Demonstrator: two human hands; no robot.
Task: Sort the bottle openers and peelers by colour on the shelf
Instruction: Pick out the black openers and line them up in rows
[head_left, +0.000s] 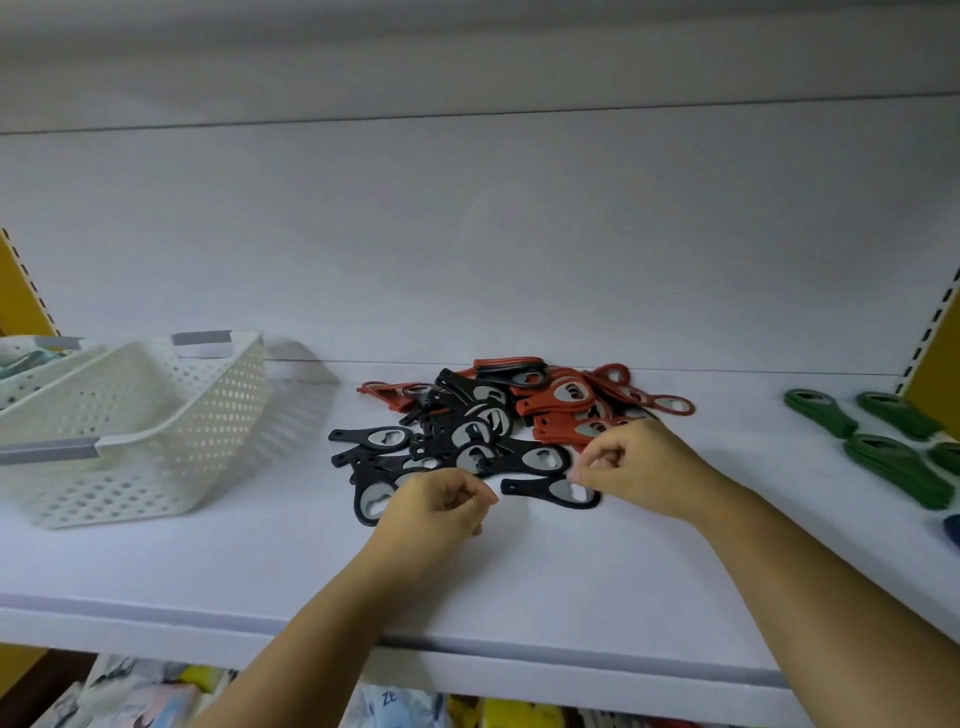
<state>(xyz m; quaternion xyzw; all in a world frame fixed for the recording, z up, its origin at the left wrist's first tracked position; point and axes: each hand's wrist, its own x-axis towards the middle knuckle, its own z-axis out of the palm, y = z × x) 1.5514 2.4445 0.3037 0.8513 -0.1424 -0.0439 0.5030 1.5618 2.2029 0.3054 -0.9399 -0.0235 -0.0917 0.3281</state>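
Both hands work at the shelf (519, 582): the left hand (436, 501) is curled, its hold unclear, while the right hand (636, 467) pinches a black opener (545, 491) beside the black pile (467, 436). Red openers (566, 400) lie behind, green openers (893, 460) to the right. A white basket (171, 447) stands left.

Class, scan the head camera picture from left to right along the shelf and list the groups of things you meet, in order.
White perforated basket → pile of black bottle openers → pile of red bottle openers → green stacks.
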